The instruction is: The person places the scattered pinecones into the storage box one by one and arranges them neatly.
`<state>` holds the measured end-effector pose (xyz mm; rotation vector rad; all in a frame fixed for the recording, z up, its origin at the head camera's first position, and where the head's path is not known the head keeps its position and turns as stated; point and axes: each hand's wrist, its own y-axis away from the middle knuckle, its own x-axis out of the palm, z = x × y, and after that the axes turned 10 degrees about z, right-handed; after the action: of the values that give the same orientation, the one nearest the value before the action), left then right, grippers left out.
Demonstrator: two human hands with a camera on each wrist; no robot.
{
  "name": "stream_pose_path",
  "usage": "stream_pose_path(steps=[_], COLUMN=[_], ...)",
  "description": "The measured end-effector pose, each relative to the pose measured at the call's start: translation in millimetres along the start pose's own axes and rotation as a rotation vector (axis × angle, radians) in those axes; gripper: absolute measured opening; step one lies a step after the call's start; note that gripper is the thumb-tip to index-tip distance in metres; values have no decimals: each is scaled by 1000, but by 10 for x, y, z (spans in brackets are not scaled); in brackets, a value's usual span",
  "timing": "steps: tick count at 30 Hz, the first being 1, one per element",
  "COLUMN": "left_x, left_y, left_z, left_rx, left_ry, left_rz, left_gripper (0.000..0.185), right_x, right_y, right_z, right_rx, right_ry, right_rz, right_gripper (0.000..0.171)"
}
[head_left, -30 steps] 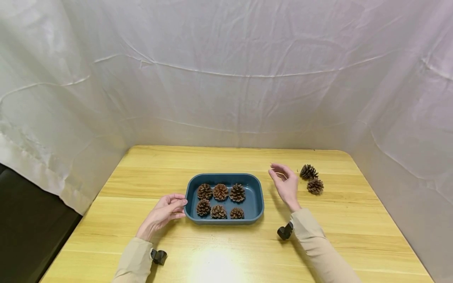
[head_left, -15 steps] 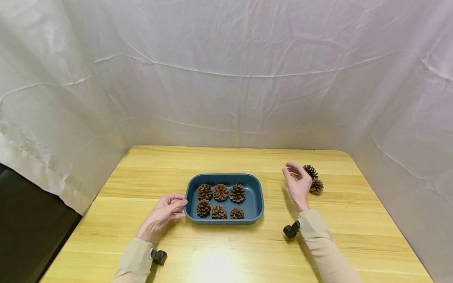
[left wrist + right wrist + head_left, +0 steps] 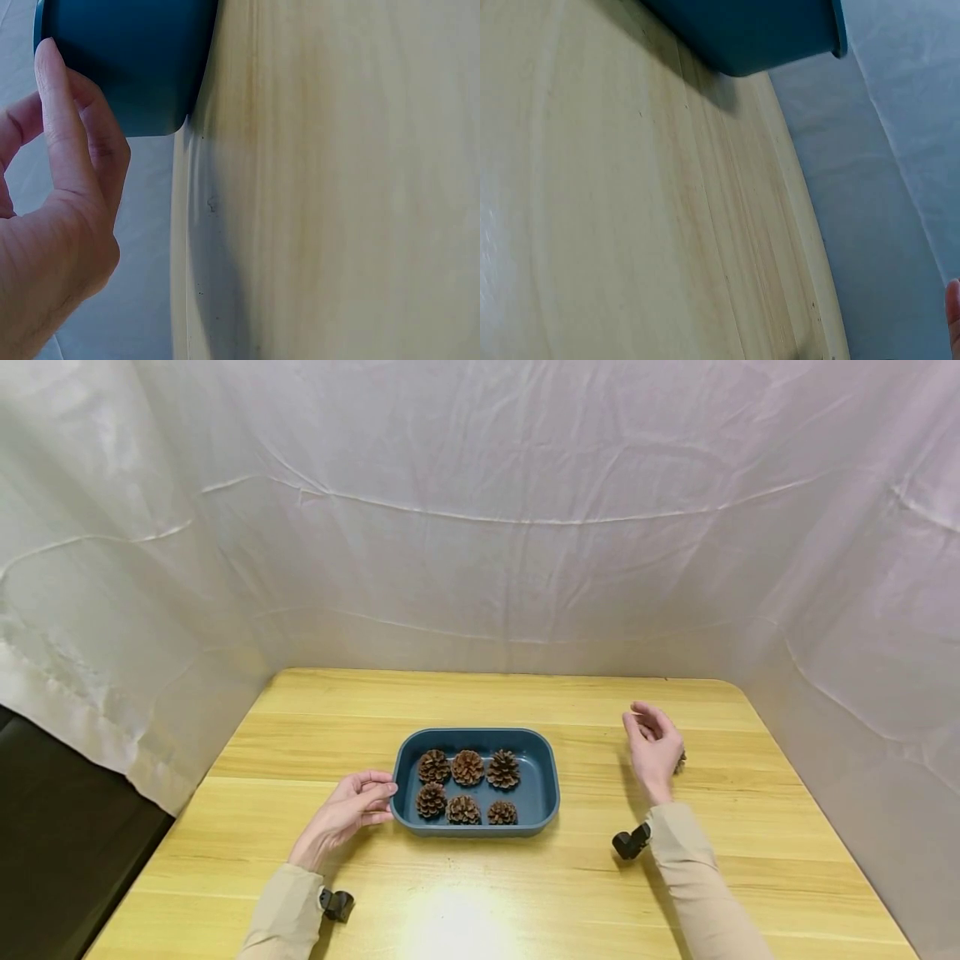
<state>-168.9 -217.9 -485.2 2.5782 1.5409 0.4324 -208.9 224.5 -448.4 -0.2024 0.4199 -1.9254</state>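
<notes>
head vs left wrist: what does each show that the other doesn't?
Head only: six pine cones inside the blue tray, the right hand over a pine cone on the table, and white sheeting behind. Left wrist only: the tray's outer wall close up, with fingertips against it. Both: left hand, tray, wooden table.

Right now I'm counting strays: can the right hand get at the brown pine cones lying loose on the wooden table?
Probably yes: the right hand already covers the brown pine cones, nothing between.
</notes>
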Motion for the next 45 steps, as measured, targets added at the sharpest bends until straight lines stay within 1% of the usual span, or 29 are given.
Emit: stream_pose_path(steps=[2, 9, 13, 19, 23, 26, 30, 33, 39, 45], left_x=[-2, -16, -20, -20, -20, -21, -18, -11, 1, 10], left_y=[0, 8, 18, 16, 17, 18, 18, 19, 21, 23], left_z=[2, 16, 15, 17, 17, 17, 15, 10, 1, -11], left_rx=[3, 7, 12, 10, 8, 8, 8, 9, 18, 18], left_ry=[-1, -3, -9, -13, -12, -12, -8, -2, 3, 5], left_rz=[2, 6, 9, 9, 8, 8, 9, 8, 17, 15], left_gripper=[22, 22, 24, 25, 26, 26, 26, 26, 26, 29], right_x=[-23, -106, -146, -226, -290, -329, -388, -429, -477, -522], right_y=[0, -41, -59, -83, -109, -124, -172, -211, -209, -202], right_z=[20, -28, -19, -20, -80, -119, -288, -431, -476, -482], right_rx=[4, 20, 40, 59, 59, 81, 119, 130, 124, 163], right_ry=[2, -18, -19, -21, -11, 8, 39, 56, 97, 124], right_rz=[-15, -79, -120, -160, -184, -207, -248, -273, -301, -320], right_gripper=[28, 26, 28, 30, 32, 31, 31, 32, 31, 30])
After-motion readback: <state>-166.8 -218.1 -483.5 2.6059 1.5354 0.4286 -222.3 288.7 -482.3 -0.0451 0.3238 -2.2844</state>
